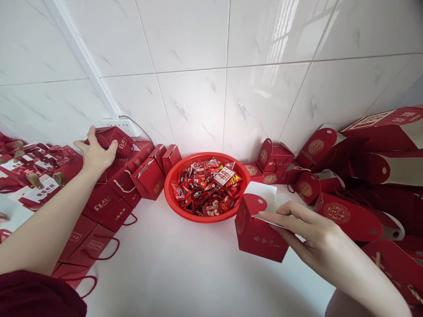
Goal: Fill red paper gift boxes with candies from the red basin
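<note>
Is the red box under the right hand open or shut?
Open: the red box has its white-lined flaps up, with the right hand on one.

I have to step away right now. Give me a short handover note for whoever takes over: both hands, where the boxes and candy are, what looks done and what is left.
Left hand: resting on a closed red box atop the stack of closed boxes along the left wall.
Right hand: fingers on the white inner flap of an open red box standing in front of the basket.
Red basket: against the wall, centre, holding wrapped candies.
Done, by the look of it: many boxes closed and stacked on the left.
Left: the pile of open boxes on the right; whether the open box under the right hand has candy inside cannot be seen.
</note>
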The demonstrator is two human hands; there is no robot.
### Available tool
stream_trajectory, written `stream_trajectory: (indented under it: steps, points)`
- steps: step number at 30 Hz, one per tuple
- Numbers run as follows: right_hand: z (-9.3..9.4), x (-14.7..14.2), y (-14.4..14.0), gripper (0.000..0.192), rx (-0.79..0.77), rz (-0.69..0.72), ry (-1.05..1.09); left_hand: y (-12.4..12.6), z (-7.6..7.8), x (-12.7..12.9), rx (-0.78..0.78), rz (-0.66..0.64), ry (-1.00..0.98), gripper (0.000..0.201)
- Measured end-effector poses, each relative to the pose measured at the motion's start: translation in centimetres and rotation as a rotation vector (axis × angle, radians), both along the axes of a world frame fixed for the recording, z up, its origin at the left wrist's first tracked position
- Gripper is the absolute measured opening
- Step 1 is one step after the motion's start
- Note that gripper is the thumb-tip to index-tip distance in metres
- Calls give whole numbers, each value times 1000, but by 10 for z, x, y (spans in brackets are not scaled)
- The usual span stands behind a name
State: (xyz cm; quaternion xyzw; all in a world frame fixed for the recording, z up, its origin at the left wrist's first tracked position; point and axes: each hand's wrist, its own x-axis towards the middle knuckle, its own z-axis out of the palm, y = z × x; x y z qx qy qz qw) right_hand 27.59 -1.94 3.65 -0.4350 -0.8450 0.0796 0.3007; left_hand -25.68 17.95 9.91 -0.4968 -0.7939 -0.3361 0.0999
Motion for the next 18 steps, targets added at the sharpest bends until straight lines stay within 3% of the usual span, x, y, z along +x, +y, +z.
stream_trajectory:
  steps: [13,18]
  points:
    - [-2,1,1,32,0,2,4,-3,25,-6,-100,100,120,81]
    - [0,-1,0,32,-11,19,7,-6,23,-8,-156,105,133,83]
